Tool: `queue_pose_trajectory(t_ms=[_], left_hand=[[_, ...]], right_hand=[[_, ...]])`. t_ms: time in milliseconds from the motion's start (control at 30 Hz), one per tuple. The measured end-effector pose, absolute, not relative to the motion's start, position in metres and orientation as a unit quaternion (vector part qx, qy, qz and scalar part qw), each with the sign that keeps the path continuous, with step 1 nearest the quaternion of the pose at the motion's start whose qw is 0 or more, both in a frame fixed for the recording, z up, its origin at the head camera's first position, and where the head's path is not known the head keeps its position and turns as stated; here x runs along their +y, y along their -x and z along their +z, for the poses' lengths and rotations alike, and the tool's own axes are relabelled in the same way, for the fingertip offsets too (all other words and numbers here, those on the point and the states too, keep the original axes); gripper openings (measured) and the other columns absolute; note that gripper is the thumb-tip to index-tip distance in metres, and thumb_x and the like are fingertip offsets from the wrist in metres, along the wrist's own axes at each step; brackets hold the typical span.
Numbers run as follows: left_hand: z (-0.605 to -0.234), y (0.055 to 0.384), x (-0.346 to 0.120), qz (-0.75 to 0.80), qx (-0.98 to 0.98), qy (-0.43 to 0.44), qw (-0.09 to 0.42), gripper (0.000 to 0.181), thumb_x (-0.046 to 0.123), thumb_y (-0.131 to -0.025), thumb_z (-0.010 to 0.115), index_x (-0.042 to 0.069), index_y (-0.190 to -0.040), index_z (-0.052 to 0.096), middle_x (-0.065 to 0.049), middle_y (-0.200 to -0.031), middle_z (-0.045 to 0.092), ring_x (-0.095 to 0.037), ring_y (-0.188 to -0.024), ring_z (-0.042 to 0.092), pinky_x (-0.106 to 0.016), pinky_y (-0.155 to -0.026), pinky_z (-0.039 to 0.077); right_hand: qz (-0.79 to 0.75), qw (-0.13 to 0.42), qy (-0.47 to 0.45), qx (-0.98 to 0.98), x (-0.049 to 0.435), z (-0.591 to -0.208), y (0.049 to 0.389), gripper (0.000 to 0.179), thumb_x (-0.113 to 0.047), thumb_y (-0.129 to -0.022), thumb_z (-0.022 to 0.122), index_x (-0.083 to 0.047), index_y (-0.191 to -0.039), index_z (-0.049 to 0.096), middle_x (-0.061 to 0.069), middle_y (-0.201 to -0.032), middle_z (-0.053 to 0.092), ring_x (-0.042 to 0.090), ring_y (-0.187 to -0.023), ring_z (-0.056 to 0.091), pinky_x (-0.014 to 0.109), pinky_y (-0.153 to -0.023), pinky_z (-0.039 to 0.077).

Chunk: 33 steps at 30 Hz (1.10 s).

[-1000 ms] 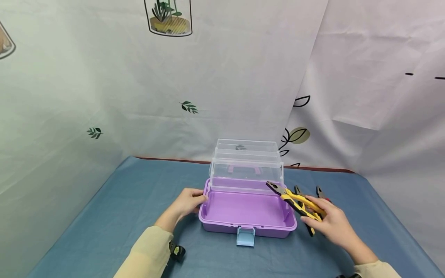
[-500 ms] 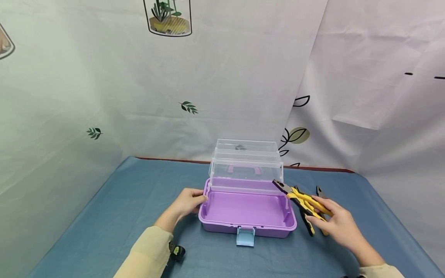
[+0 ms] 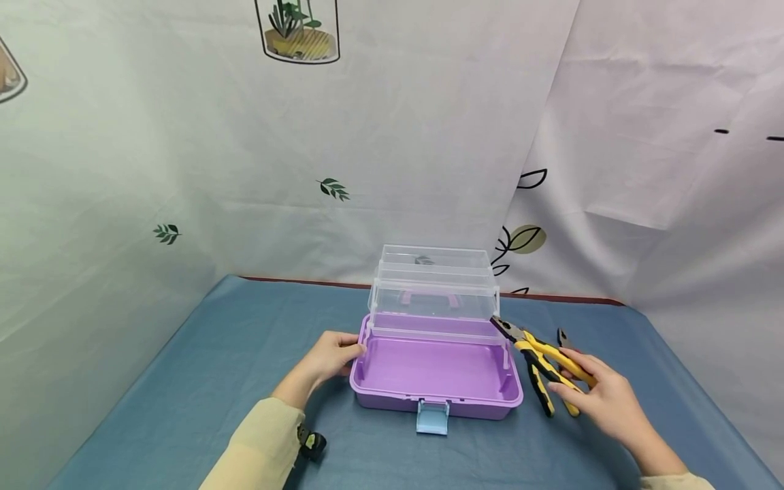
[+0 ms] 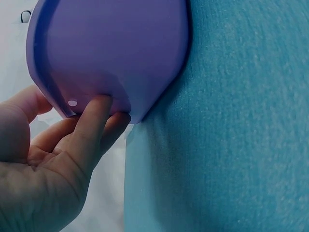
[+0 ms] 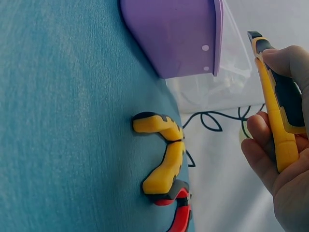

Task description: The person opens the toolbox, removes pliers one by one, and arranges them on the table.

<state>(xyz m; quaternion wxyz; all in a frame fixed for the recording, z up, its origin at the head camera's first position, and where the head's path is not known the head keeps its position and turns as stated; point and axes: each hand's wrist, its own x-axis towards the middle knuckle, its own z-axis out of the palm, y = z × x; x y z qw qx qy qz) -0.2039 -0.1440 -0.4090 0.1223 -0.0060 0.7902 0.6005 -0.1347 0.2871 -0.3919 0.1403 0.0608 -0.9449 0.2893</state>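
Note:
A purple toolbox (image 3: 435,371) stands on the table with its clear lid (image 3: 437,272) raised and its inside bare. My left hand (image 3: 331,354) grips the box's left end, thumb at the rim and fingers against the outer wall (image 4: 111,53). Yellow-and-black pliers (image 3: 559,355) are in my right hand (image 3: 606,398), held by the handles above the table, right of the box. Their jaws point toward the box's back right corner. Below lies a second pair of yellow-and-black pliers (image 5: 161,176), partly covered in the head view. Red-handled pliers (image 5: 181,212) lie beside that pair.
A light blue latch (image 3: 432,416) hangs down at the box's front. Blue cloth (image 3: 214,381) covers the table, and its back edge (image 3: 294,280) meets a white printed curtain (image 3: 416,136). More curtain hangs at both sides.
My right hand has drawn the pliers rightward, from over the box's right rim to beside the box. The left hand and the toolbox have stayed put.

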Motion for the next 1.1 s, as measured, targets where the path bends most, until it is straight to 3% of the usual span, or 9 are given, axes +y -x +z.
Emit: queue_pose_trajectory(t_ms=[200, 467, 733, 867, 1100], left_hand=[[-0.409, 0.205, -0.144, 0.599, 0.791, 0.007, 0.123, 0.036, 0.007, -0.09, 0.057, -0.008, -0.123, 0.058, -0.025, -0.118, 0.062, -0.023, -0.095, 0.066, -0.04, -0.075, 0.059], [-0.408, 0.205, -0.143, 0.599, 0.791, 0.008, 0.124, 0.036, 0.006, -0.09, 0.057, -0.007, -0.123, 0.058, -0.025, -0.117, 0.063, -0.025, -0.094, 0.067, -0.039, -0.074, 0.059], [-0.407, 0.208, -0.145, 0.586, 0.799, 0.003, 0.131, 0.036, 0.009, -0.09, 0.059, -0.006, -0.123, 0.059, -0.022, -0.115, 0.064, -0.021, -0.091, 0.067, -0.037, -0.073, 0.06], [-0.407, 0.207, -0.145, 0.583, 0.802, 0.005, 0.129, 0.035, 0.009, -0.09, 0.059, -0.005, -0.122, 0.06, -0.021, -0.113, 0.065, -0.021, -0.089, 0.067, -0.037, -0.072, 0.06], [-0.408, 0.205, -0.144, 0.577, 0.807, 0.008, 0.124, 0.033, 0.008, -0.09, 0.058, -0.005, -0.12, 0.062, -0.021, -0.112, 0.066, -0.021, -0.089, 0.067, -0.038, -0.07, 0.06]], right_hand=[[0.281, 0.162, -0.058, -0.944, 0.294, -0.392, 0.136, 0.063, -0.03, -0.075, 0.079, -0.004, -0.128, 0.057, 0.018, -0.11, 0.062, -0.009, -0.078, 0.05, 0.019, -0.051, 0.043], [0.277, 0.158, -0.044, -0.947, 0.298, -0.391, 0.137, 0.063, -0.032, -0.077, 0.078, -0.004, -0.129, 0.056, 0.019, -0.111, 0.061, 0.002, -0.073, 0.049, 0.02, -0.049, 0.04], [0.287, 0.139, -0.024, -0.948, 0.305, -0.39, 0.136, 0.067, -0.035, -0.079, 0.076, -0.002, -0.132, 0.053, 0.019, -0.112, 0.058, -0.015, -0.08, 0.048, 0.019, -0.052, 0.045], [0.278, 0.136, -0.012, -0.951, 0.307, -0.389, 0.135, 0.067, -0.035, -0.079, 0.076, -0.003, -0.132, 0.052, 0.023, -0.116, 0.056, 0.001, -0.073, 0.055, 0.021, -0.048, 0.042], [0.28, 0.142, 0.0, -0.949, 0.313, -0.39, 0.133, 0.067, -0.036, -0.078, 0.076, -0.003, -0.132, 0.052, 0.025, -0.117, 0.056, -0.016, -0.072, 0.041, 0.022, -0.046, 0.041]])
